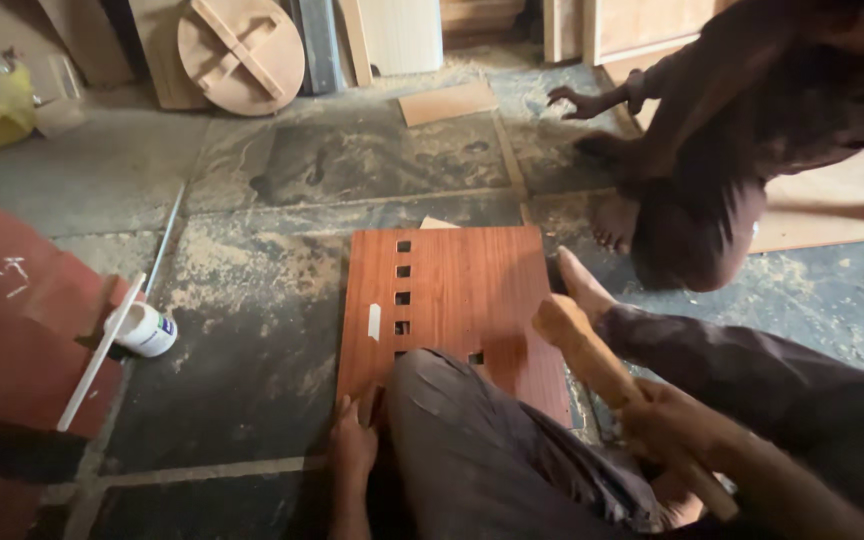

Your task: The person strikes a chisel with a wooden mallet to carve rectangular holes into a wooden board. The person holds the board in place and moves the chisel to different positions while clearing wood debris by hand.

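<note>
Floor work: reddish-brown laminated wood panel with square cut-outs [452,300] lies flat on dusty stone floor [252,330]. Left hand [352,440] presses its near edge, fingers loosely curled. Right hand [667,425] wrapped tight around pale wooden handle [592,355] over panel's right edge.

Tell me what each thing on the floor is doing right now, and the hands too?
Reddish-brown wooden panel with small square holes: flat on the dusty floor, pinned under a knee.
Left hand: resting at the panel's near edge, holding nothing.
Right hand: closed around a pale wooden handle, tilted up.
White plastic bottle: lying on its side.
Round wooden tabletop: leaning upright against boards.
Another person: crouched, one hand spread on the floor.
</note>
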